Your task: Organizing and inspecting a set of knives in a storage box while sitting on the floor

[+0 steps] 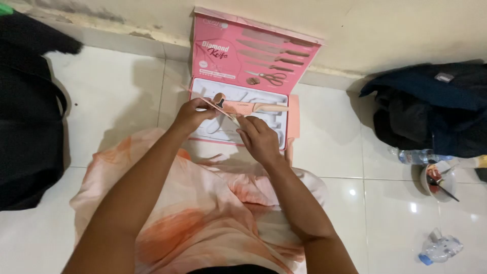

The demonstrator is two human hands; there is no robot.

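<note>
Pink knife (248, 108) in cardboard sleeve (219, 105)

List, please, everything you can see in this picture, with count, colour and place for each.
knife set box: one, pink, open against the wall, lid upright
tray: one, white, moulded, inside the box
knife: one, peach-pink, lying across the tray, partly in a card sleeve held by both hands
black bag: one, black, at the left edge
dark bags: a pile, navy and black, at the right by the wall
bottles: two, clear plastic, on the floor at right; one crushed
bowl: one, white, with a utensil in it, at right
floor: white tiles
garment: one, peach and orange, over the lap
left hand: grips the sleeve's left end
right hand: touches the sleeve near the blade
</note>
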